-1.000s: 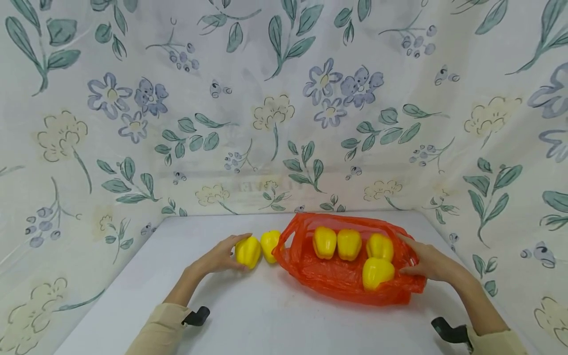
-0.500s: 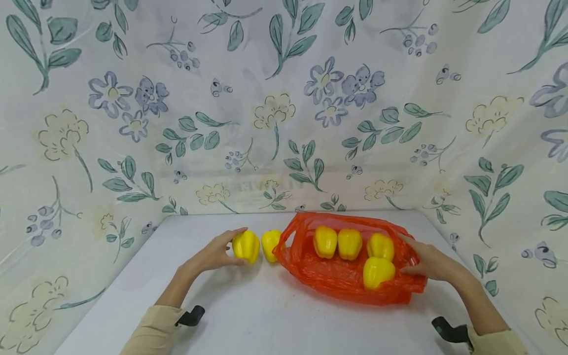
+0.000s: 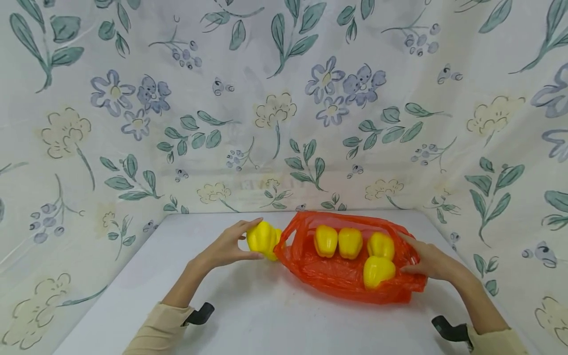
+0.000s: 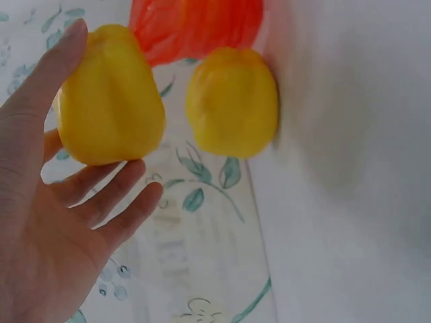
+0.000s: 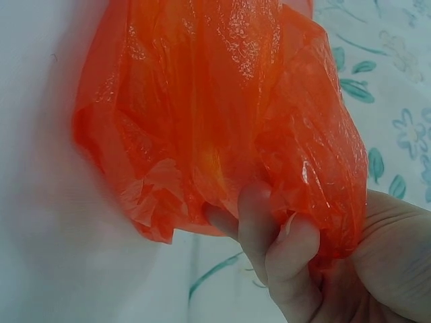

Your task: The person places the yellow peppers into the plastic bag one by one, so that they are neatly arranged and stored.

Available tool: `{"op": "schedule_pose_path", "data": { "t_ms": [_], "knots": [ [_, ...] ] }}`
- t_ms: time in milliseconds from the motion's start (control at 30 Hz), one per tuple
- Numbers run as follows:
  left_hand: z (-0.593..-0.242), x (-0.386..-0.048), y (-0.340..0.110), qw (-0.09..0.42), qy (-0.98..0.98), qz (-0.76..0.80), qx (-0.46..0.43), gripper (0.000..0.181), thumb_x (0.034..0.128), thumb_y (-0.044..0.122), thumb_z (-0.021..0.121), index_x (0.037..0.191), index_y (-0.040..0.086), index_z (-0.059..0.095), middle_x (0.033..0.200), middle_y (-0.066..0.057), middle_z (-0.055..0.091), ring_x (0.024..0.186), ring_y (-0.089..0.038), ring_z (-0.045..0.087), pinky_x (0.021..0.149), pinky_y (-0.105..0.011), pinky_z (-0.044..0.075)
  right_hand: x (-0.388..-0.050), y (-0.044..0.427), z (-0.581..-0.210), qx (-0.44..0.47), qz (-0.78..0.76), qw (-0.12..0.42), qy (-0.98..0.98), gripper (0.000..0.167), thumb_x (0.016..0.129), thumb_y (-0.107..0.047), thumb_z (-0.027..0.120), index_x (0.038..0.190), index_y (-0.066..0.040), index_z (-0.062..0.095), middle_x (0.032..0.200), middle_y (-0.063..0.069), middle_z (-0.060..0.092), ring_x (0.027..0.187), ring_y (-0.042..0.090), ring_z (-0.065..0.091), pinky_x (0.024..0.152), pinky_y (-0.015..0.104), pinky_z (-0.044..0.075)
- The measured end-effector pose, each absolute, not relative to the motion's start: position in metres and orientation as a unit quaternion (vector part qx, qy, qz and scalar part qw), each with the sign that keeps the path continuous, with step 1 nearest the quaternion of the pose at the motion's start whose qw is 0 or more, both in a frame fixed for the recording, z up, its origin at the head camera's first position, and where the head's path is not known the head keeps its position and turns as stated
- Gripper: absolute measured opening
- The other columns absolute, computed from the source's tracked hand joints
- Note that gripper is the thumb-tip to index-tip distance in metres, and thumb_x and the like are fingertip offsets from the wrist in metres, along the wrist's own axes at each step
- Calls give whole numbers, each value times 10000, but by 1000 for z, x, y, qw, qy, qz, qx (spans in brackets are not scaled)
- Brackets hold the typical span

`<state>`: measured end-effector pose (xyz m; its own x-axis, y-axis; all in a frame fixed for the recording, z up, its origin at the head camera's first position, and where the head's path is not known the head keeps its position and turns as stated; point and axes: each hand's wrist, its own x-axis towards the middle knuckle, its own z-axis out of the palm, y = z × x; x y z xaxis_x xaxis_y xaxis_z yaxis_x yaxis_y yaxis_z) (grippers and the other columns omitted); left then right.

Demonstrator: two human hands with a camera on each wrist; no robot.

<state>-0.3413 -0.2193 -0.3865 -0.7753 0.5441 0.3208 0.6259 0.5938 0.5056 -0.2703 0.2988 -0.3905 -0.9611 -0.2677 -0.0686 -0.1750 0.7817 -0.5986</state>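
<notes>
My left hand (image 3: 225, 246) holds a yellow bell pepper (image 3: 261, 238) between thumb and fingers, raised off the table in the left wrist view. Just beyond it stands a second yellow bell pepper (image 4: 232, 104), mostly hidden behind the held one in the head view. A red plastic bag (image 3: 328, 283) lies on its side with its handles and mouth toward the left. Several yellow bell peppers (image 3: 326, 241) are in or on the bag. At the bag's right end, my right hand (image 3: 432, 261) grips the crumpled plastic, its fingers curled into it in the right wrist view.
The white table (image 3: 275, 320) runs back to a hanging flowered cloth (image 3: 284, 123), which also rises on both sides. Black wrist mounts (image 3: 199, 314) stick out from both sleeves.
The left hand first drew the pepper slightly left, then raised it and carried it right, in front of the standing pepper. The right hand and the bag stay in place.
</notes>
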Motion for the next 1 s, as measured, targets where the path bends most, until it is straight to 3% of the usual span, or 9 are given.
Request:
{"op": "schedule_pose_path", "data": {
  "t_ms": [400, 600, 800, 1000],
  "knots": [
    [-359, -328, -165, 59, -868, -312, -382, 874, 732, 503, 822, 1484, 373, 395, 1355, 42, 535, 1181, -136, 552, 937, -358, 561, -270, 300, -392, -126, -317, 69, 937, 944, 795, -229, 801, 1531, -19, 247, 1327, 289, 527, 934, 204, 600, 735, 352, 614],
    [-350, -324, -134, 30, -853, -311, -418, 879, 742, 472, 823, 1494, 357, 384, 1390, 10, 506, 1211, -154, 527, 941, -369, 561, -270, 301, -391, -132, -310, 65, 939, 941, 791, -234, 804, 1524, -9, 258, 1323, 286, 534, 947, 210, 597, 734, 352, 614],
    [-355, -327, -104, -1, -854, -278, -440, 885, 752, 527, 795, 1495, 437, 323, 1387, 30, 495, 1199, -143, 513, 957, -350, 544, -270, 300, -390, -131, -310, 71, 939, 935, 803, -247, 796, 1528, -17, 252, 1278, 269, 562, 854, 162, 614, 707, 326, 612],
    [-362, -331, -81, -46, -859, -267, -435, 866, 749, 593, 763, 1470, 515, 290, 1465, 97, 428, 1285, -130, 450, 978, -354, 528, -268, 300, -389, -128, -314, 77, 938, 946, 806, -255, 792, 1536, -25, 236, 1256, 260, 572, 822, 159, 614, 693, 311, 609]
  ]
}}
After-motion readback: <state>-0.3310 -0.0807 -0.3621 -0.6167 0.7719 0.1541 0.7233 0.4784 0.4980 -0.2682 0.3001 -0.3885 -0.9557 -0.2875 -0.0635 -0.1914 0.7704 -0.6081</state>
